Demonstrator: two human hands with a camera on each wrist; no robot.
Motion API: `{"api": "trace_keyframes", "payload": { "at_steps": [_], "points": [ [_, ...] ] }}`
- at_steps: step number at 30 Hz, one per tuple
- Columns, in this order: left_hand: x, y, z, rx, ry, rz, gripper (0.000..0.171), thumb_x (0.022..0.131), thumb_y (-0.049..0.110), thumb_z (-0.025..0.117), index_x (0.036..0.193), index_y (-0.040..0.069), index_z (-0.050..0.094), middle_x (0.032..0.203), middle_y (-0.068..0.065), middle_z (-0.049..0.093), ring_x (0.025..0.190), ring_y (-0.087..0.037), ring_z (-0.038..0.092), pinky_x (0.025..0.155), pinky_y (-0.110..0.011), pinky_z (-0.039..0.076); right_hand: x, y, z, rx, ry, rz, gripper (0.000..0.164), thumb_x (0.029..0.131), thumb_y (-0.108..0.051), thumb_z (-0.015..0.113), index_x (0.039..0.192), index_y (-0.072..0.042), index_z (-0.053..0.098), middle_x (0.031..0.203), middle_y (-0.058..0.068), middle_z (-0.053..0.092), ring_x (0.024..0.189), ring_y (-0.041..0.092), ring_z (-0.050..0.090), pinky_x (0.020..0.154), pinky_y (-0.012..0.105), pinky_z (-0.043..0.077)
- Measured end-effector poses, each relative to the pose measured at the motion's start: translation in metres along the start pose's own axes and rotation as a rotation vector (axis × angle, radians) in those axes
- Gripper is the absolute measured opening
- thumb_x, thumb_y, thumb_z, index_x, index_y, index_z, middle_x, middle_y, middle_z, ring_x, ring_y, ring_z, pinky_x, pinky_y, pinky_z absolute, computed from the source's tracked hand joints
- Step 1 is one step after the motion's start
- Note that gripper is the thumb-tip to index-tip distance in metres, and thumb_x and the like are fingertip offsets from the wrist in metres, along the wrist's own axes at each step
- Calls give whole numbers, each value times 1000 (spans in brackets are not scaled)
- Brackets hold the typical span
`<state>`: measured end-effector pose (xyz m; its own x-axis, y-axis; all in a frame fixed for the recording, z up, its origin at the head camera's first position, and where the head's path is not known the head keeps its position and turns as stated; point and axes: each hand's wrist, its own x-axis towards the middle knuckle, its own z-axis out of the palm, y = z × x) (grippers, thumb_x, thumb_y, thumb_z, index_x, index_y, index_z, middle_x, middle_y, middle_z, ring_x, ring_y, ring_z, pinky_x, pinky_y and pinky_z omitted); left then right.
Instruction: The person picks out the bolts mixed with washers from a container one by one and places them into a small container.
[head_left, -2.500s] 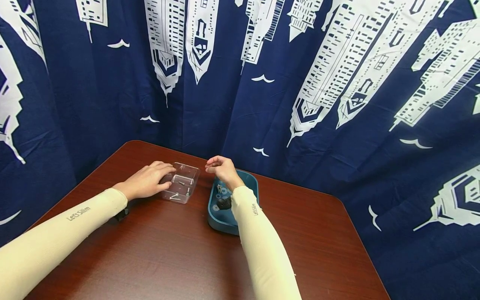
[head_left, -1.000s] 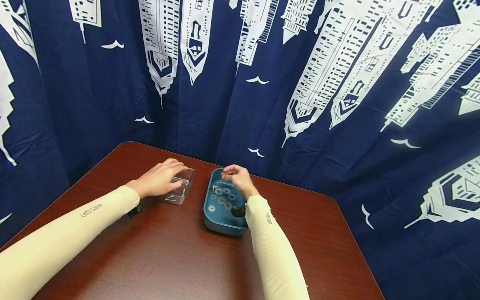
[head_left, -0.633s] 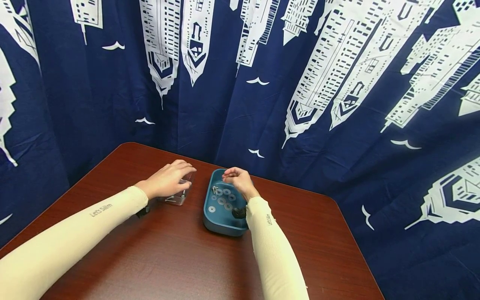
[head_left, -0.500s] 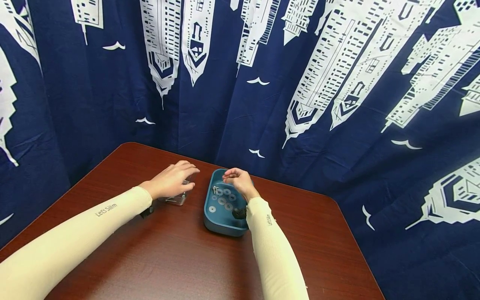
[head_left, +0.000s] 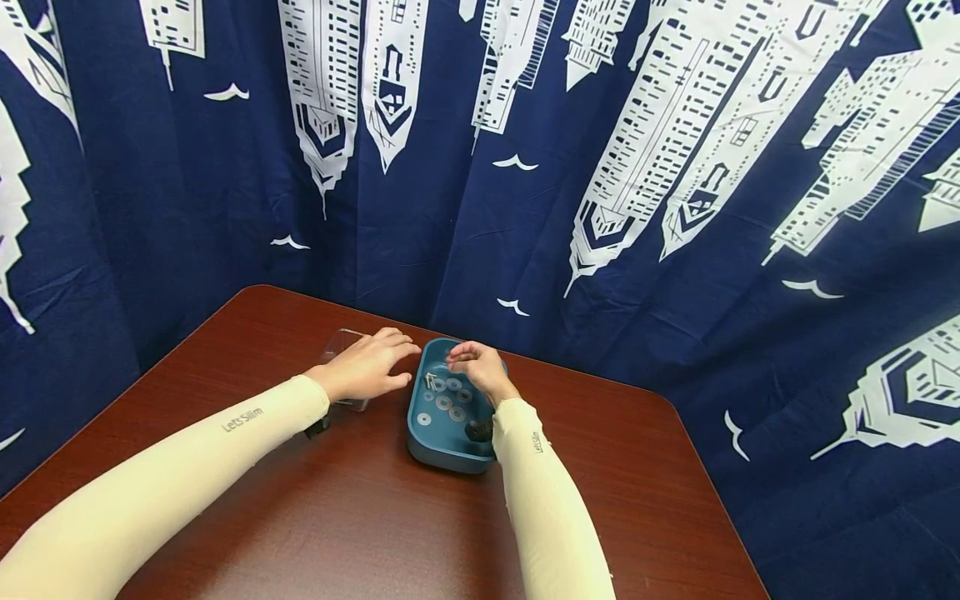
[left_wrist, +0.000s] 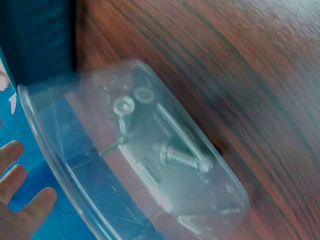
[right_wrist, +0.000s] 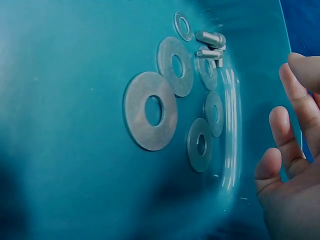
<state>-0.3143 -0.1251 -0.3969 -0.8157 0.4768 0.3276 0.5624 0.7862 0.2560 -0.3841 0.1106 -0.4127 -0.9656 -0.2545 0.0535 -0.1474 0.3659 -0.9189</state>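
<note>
My left hand, fingers spread and relaxed, hovers between the clear plastic box and the blue tray. It partly covers the box in the head view. In the left wrist view the box holds several metal bolts, and the hand's fingers show past its rim. Over the far part of the tray hangs my right hand, fingers loosely bent, nothing visible in them. Flat washers of different sizes lie in the tray, with a few short bolts beside them.
Box and tray stand side by side near the far edge of the brown wooden table. Behind it hangs a dark blue curtain with white building prints. A dark wrist-worn device is under the right wrist, inside the tray's outline.
My left hand has moved right, off the clear box toward the blue tray, uncovering the box's far left corner. Earlier the right hand went from the gap to above the tray; lately it stays still.
</note>
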Motion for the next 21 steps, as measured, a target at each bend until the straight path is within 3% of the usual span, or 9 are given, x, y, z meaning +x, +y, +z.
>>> {"api": "trace_keyframes", "payload": {
  "at_steps": [9, 21],
  "points": [
    [7, 6, 11, 12, -49, -4, 51, 94, 33, 67, 139, 11, 60, 143, -12, 56, 138, -31, 42, 109, -59, 39, 2, 6, 2, 8, -14, 23, 20, 86, 5, 70, 105, 1, 68, 107, 18, 74, 96, 22, 71, 98, 41, 54],
    [10, 8, 15, 36, -75, -10, 52, 95, 39, 64, 139, 10, 60, 144, -12, 56, 140, -32, 40, 111, -57, 38, 3, 11, 6, -41, -20, 56, 18, 86, 1, 70, 105, -1, 69, 104, 15, 75, 94, 20, 71, 98, 43, 53]
  ]
}}
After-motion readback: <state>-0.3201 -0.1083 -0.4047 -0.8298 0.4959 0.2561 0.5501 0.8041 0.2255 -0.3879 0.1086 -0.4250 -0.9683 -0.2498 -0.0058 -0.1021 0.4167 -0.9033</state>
